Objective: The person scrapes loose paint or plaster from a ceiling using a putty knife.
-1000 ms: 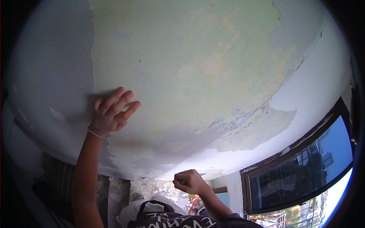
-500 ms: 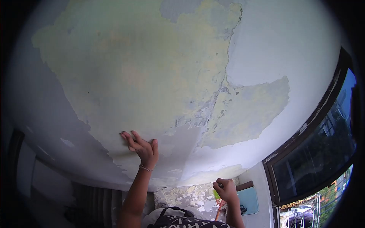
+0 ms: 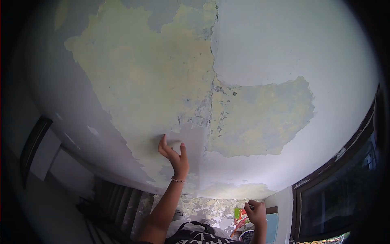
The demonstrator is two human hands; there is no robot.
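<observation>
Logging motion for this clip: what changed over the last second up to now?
The view swung along the ceiling. The left hand, spread flat on the ceiling before, now touches it with its fingers near a grey paint patch. The right hand stays low, its grip closed on a small tool.

Single head view, tilted steeply upward, close under peeling ceiling (image 3: 227,61).

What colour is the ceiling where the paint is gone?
Patchy pale yellow-green on the ceiling, head view.
</observation>
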